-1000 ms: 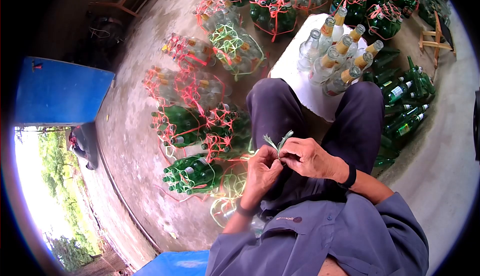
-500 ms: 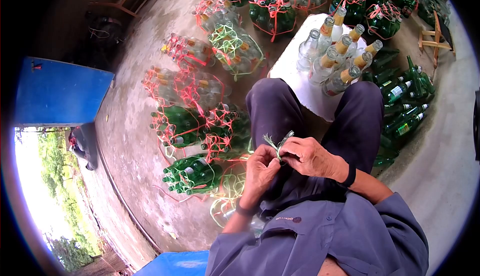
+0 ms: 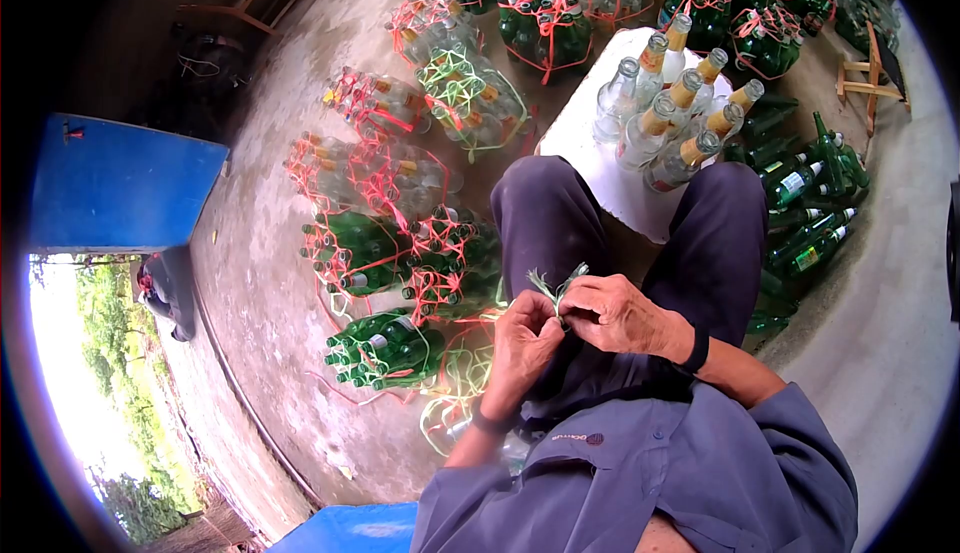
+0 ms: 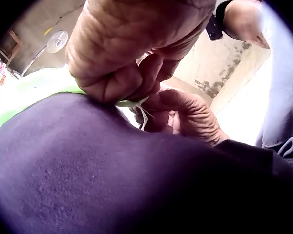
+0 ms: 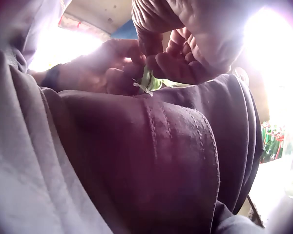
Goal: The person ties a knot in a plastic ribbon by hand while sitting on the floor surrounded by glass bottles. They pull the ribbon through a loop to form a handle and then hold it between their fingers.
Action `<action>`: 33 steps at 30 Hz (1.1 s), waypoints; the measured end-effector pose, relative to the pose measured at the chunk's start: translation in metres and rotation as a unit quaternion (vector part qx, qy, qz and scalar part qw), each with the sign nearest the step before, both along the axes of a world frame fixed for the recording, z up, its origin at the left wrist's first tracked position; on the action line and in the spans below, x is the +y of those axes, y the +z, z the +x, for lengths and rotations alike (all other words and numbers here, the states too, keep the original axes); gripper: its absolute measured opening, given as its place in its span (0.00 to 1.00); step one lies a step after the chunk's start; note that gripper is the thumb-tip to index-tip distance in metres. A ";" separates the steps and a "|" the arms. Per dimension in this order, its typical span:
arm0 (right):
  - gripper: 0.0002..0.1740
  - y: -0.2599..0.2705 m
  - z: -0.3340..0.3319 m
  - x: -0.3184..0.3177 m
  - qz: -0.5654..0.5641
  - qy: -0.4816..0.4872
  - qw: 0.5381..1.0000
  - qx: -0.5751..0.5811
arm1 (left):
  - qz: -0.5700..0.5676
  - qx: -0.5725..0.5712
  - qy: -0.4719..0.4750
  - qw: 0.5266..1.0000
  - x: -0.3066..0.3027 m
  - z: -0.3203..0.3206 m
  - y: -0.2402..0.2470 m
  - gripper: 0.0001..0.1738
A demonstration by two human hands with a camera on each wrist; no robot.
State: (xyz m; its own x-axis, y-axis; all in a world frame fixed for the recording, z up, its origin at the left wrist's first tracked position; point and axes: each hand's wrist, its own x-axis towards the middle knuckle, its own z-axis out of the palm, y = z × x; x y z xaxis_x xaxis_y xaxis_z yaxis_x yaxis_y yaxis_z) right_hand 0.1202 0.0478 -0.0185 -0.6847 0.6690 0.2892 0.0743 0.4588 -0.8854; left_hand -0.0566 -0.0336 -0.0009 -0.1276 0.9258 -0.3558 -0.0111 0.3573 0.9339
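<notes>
Over the lap, both hands meet fingertip to fingertip at a light green plastic strip (image 3: 556,293), whose frayed ends stick up between them in the head view. The left hand (image 3: 525,338) pinches it between thumb and curled fingers. From the other side the right hand (image 3: 628,318) pinches the same strip with thumb and forefinger. In the right wrist view the strip (image 5: 151,82) looks bunched or knotted beneath the fingertips. A flat green length of strip (image 4: 49,87) runs across the trouser leg and under the left hand in the left wrist view.
Several clear bottles (image 3: 655,128) stand on a white-topped surface (image 3: 570,133) beyond the knees. Bundles of bottles tied with red strips (image 3: 400,173) line the floor to the left. Loose green bottles (image 3: 800,193) lie at the right. Pale green strips (image 3: 460,378) lie near the left forearm.
Compared with a second ago, the left hand has turned slightly and more of the strip shows between the fingertips. The right hand has barely moved; the bottles have not moved.
</notes>
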 end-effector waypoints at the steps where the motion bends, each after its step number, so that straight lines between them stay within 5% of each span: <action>1: 0.10 0.000 0.000 -0.001 -0.005 -0.002 1.000 0.005 | -0.001 -0.008 -0.001 1.000 0.000 -0.001 0.000 0.05; 6: 0.07 -0.002 -0.002 -0.001 -0.031 -0.004 0.999 0.033 | -0.005 -0.038 -0.010 0.999 -0.001 -0.004 0.001 0.06; 11: 0.06 0.005 0.002 0.001 -0.358 0.027 0.932 -0.048 | -0.019 -0.036 -0.036 0.999 0.000 -0.005 0.005 0.06; 15: 0.06 0.006 0.001 0.000 -0.416 0.022 0.907 -0.062 | -0.022 -0.042 -0.018 0.999 0.000 -0.003 0.002 0.05; 17: 0.06 0.001 0.003 -0.003 -0.227 -0.003 0.974 -0.009 | -0.020 -0.033 -0.014 0.999 0.001 -0.003 0.002 0.05; 20: 0.07 -0.002 0.005 -0.004 -0.135 -0.008 0.991 0.005 | -0.023 -0.030 -0.014 0.999 0.002 -0.004 0.003 0.04; 33: 0.14 -0.001 0.001 -0.007 0.014 -0.017 1.000 0.005 | -0.011 -0.022 0.011 1.000 0.001 0.000 -0.002 0.04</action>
